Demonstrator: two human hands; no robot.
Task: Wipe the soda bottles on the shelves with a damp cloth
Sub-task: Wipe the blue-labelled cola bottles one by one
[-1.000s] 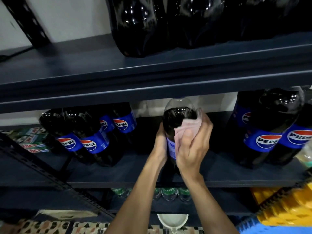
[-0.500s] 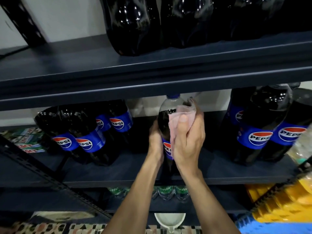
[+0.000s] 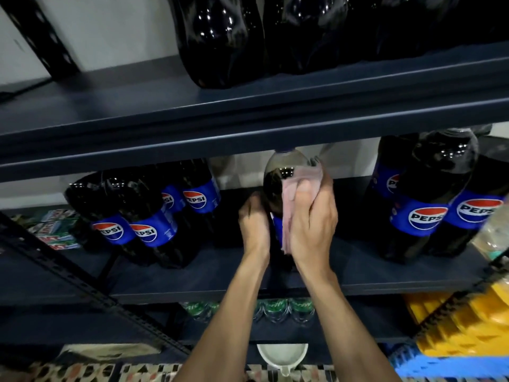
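On the middle shelf (image 3: 358,274), I see the soda bottle (image 3: 275,186) standing upright. It is filled with dark cola to its shoulder, its neck is clear above that, and its blue cap sits just under the front edge of the upper shelf (image 3: 248,114). The left hand (image 3: 254,224) grips this bottle's left side at label height, fingers curled round it. The right hand (image 3: 311,221) presses the pink cloth (image 3: 292,188) against the bottle's right front, with the thumb laid up over the cloth and the fingers wrapped behind. Left of the bottle, well apart, stands a cluster of Pepsi bottles (image 3: 148,224), all full of dark cola. Right of it stand larger Pepsi bottles (image 3: 429,205), equally full. Above it, big dark bottles (image 3: 220,37) sit on the upper shelf. Below it I see green-labelled bottles (image 3: 275,308), but I cannot tell their contents.
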